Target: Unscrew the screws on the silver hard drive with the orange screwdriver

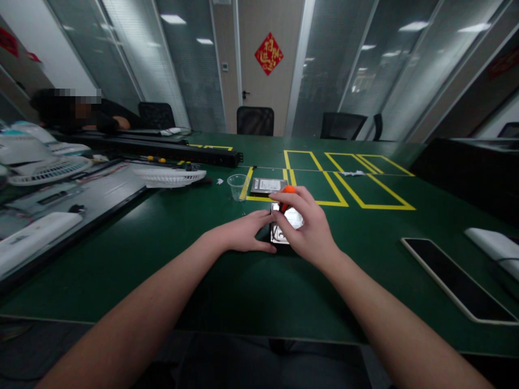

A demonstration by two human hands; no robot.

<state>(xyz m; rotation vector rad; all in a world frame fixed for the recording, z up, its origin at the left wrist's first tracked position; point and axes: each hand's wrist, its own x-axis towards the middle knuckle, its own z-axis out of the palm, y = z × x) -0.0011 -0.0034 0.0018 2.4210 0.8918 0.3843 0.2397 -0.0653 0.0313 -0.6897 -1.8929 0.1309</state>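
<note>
Tabletop: green [227, 292], with its near edge running across in front of the person; a glass-walled room lies beyond.
Right edge: a dark-screened device [458, 281] lies near the right corner.
Left hand: [247, 232] thumb and fingers spread apart, fingertips at the drive's left edge.
Right hand: [310, 229] fingers and thumb pinching the orange-topped screwdriver.
Shiny drive: [292, 216] flat on the tabletop, inward of the middle of the near edge, partly covered by the right hand.
Screwdriver: [288, 189] above the drive's far left corner; its tip is hidden, so contact cannot be told.
Work at the drive: apparently turning, or seating the driver on, a screw.
Next move: seems to call for a steady left brace and a driver kept in line with the screw.
Clear cup: [238, 188] just beyond the left hand.
Labelled drive: [267, 185] beyond the shiny one, within yellow tape [330, 203].
Far edge: a mesh-backed chair [255, 120] stands before a door [259, 92].
</note>
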